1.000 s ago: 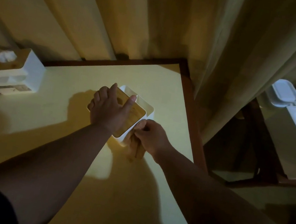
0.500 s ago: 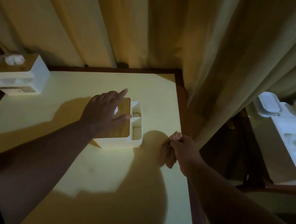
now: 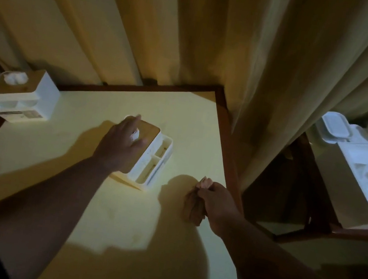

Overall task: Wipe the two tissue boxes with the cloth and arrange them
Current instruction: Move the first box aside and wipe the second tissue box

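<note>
Wiping looks partly done, though which of the 2 boxes is finished cannot be told. Box 1 (image 3: 149,158), white with a wooden lid, is pressed mid-table under the left hand (image 3: 121,145), fingers straight. Cloth (image 3: 196,199) is bunched in the right hand (image 3: 218,206). Box 2 (image 3: 23,96) is kept at the table's (image 3: 119,213) far-left corner, unarranged.

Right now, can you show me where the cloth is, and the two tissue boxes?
cloth (image 3: 195,201), head view, on the crumpled middle.
near tissue box (image 3: 155,159), head view, on its white compartment side.
far tissue box (image 3: 49,93), head view, on its white end wall.
</note>
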